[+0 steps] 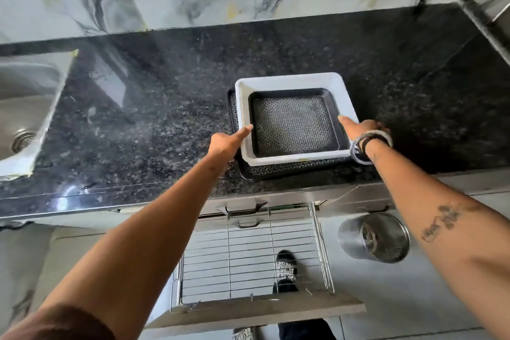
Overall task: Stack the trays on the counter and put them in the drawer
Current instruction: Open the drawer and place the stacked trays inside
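Observation:
Three trays sit stacked on the black granite counter (171,124). A small black patterned tray (295,121) lies inside a white tray (289,80), which rests on a larger black patterned tray (292,168). My left hand (226,142) grips the stack's left edge, thumb on the white rim. On the right edge my right hand (361,128) holds the stack, with bangles at the wrist. Below the counter, a drawer with a wire basket (248,257) stands pulled open.
A steel sink (24,102) is set into the counter at the left. A steel perforated container (375,240) stands on the floor to the right of the drawer. A socked foot (285,268) shows through the basket wires. A marble wall backs the counter.

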Available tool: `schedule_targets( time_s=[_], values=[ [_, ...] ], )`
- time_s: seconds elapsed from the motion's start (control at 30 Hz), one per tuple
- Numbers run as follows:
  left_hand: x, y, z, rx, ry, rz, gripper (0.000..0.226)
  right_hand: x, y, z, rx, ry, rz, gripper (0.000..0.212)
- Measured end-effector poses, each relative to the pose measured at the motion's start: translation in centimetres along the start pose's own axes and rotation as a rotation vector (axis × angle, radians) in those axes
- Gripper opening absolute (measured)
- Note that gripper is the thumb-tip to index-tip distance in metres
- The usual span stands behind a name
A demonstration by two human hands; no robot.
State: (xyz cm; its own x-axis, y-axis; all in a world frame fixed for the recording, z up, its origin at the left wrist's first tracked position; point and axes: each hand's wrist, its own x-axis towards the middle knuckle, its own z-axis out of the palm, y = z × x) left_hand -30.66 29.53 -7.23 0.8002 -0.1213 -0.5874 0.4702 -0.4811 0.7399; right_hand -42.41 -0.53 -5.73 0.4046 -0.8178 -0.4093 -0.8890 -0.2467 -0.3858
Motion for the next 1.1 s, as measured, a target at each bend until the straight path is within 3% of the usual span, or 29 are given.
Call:
schedule_targets(
  time_s=[0.07,0.13,0.3,0.37,0.47,0.57,0.67,0.77,0.9,1.0,1.1],
  values=[
    [-0.3,-0.4,-0.1,-0.042,-0.046,-0.024,0.082,0.1,0.6,0.4,-0.034,0.084,-0.032,0.093],
    [-0.5,-0.7,0.2,-0.11,-0.082,-0.047,0.084,0.2,0.5,0.4,0.033,0.041,-0.024,0.101],
    [-2.7,-0.8,-0.8,-0.19,-0.058,-0.066,0.131,-1.3,1.0,-1.1,0.289,-0.122,-0.018,0.1],
    [-4.7,-0.7,-2.3,-0.273,-0.059,-0.076,0.125,-3.5,1.7,-2.3,0.381,-0.157,-0.019,0.101],
    [-9.0,-1.5,-5.5,-0.373,-0.043,-0.045,0.09,-8.8,3.5,-4.2,0.409,-0.213,-0.014,0.097],
    [-15.2,-4.9,-9.4,-0.275,-0.059,0.01,0.058,-16.4,7.2,-5.5,0.394,-0.286,-0.007,0.081],
    [-21.4,-10.7,-13.0,-0.121,-0.168,-0.055,0.059,-23.9,12.6,-5.6,0.211,-0.336,-0.022,0.076],
    [-24.2,-17.6,-14.8,-0.033,-0.261,-0.244,0.073,-27.6,17.5,-2.7,0.197,-0.467,-0.034,0.076],
    [-21.4,-24.4,-13.7,-0.027,-0.33,-0.417,0.066,-26.4,20.8,5.4,0.152,-0.56,0.062,0.094],
    [-15.5,-28.3,-11.1,-0.076,-0.264,-0.477,0.059,-22.7,21.4,12.5,0.083,-0.487,0.125,0.074],
    [-8.1,-32.8,-8.5,-0.105,-0.249,-0.494,0.041,-17.5,22.4,20.5,0.076,-0.402,0.101,0.073]
  ],
)
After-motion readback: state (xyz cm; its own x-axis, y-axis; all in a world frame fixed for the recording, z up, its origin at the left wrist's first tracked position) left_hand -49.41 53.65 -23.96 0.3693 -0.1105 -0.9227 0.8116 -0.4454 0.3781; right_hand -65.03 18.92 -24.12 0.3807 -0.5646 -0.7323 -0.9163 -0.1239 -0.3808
